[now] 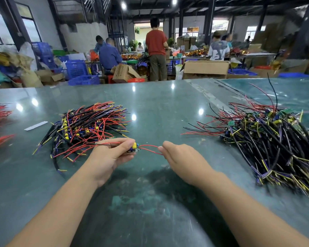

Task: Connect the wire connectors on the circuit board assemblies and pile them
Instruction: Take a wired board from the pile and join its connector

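l hand grips board; r hand pinches red wire; glossy green table, busy workshop behind.

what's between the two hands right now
In the head view, a loop of red wires spans from the small circuit board gripped by the left hand to the right hand pinching them.

Two wire piles on the table: one left, one right, well apart.
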